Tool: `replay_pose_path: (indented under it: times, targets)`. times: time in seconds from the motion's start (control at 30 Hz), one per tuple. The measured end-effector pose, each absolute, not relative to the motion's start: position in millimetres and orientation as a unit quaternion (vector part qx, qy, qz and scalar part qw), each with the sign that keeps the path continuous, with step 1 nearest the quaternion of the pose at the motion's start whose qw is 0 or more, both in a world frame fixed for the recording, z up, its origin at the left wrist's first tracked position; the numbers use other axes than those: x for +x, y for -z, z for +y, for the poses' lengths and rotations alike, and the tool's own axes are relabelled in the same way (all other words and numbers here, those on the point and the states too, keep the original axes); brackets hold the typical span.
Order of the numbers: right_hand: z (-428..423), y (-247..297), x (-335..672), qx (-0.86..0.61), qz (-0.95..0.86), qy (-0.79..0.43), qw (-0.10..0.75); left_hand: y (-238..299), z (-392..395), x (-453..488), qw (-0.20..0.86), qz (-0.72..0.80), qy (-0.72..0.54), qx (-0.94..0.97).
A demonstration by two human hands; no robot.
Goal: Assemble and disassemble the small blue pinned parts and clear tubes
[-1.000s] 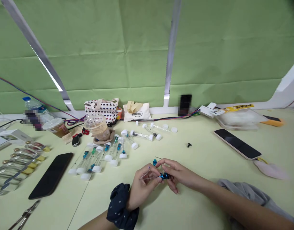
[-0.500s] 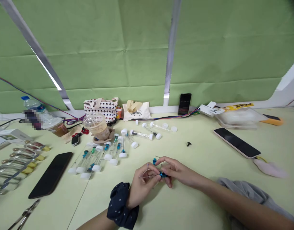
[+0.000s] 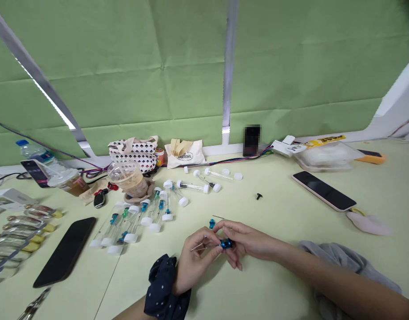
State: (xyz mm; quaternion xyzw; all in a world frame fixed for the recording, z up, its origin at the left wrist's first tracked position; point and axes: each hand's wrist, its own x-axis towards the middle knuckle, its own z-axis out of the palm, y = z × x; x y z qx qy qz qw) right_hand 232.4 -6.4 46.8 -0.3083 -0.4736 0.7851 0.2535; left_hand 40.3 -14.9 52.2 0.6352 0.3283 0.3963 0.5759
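Close together near the front middle, both my hands work on a small shiny blue part. My left hand, with a dark dotted scrunchie round its wrist, pinches the part's left end. Thin metal rods stick out between its fingers. At the other end, the fingertips of my right hand grip the same part, hiding some of it. A second small blue piece lies on the table just beyond my fingers, beside a thin dark rod.
Left of my hands lie several capped clear tubes holding blue or green parts. A plastic cup stands behind them. A black phone and pliers-like tool lie left. A small black T-shaped piece and pink-edged phone lie right.
The view has shifted slightly. The blue part shows more fully between my fingertips, and the bent rod that stood up from my left hand now lies lower.
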Motion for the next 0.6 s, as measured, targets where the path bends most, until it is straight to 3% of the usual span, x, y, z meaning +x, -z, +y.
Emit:
replay_pose_path:
  times: [0.23, 0.43, 0.6]
  targets:
    - [-9.5, -62.6, 229.4, -0.376, -0.548, -0.697, 0.269, -59.9, -7.0, 50.0, 0.429, 0.373, -0.293, 0.768]
    - [-0.7, -58.4, 234.3, -0.412, -0.421, -0.725, 0.358, -90.9, 21.6, 65.5, 0.364, 0.265, -0.245, 0.858]
    - [11.4, -58.0, 245.5, -0.423, -0.371, -0.73, 0.388, -125.3, 90.2, 70.2, 0.32, 0.167, -0.193, 0.913]
